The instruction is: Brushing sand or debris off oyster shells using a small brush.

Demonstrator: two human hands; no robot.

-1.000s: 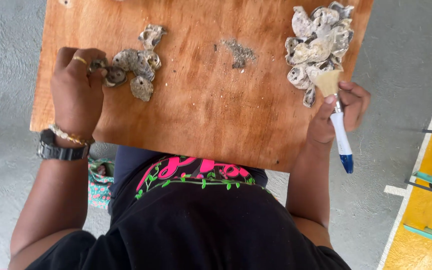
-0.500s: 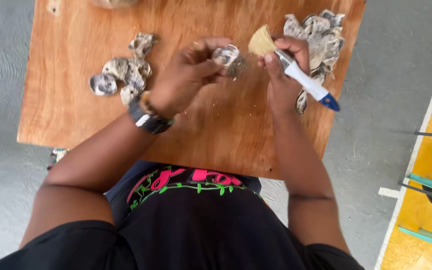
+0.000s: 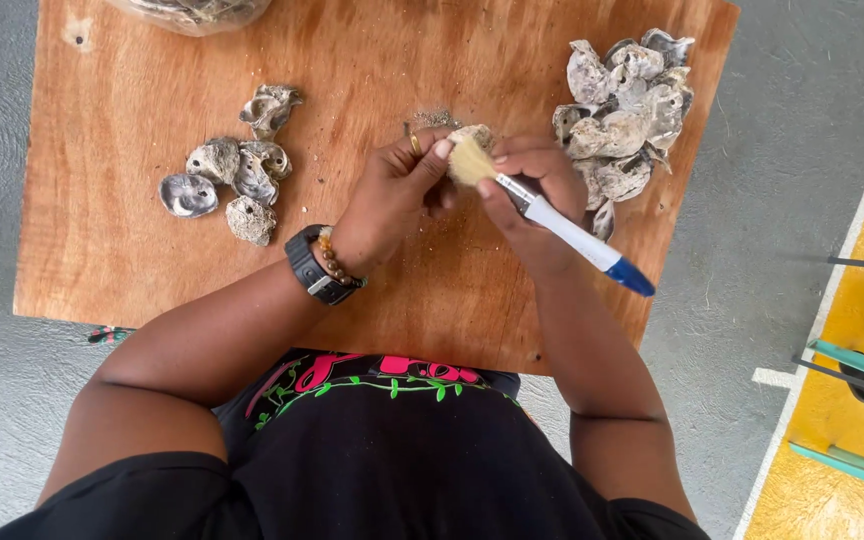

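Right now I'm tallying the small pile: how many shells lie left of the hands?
5: top one, three in a row, one below. Overlap may hide more.

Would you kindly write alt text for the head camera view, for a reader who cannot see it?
Seen from above, a person's left hand holds a rough grey shell while the right hand brushes it with a white-and-blue-handled brush over a brown wooden board. A small group of grey shells lies at the left, a larger heap of shells at the right.
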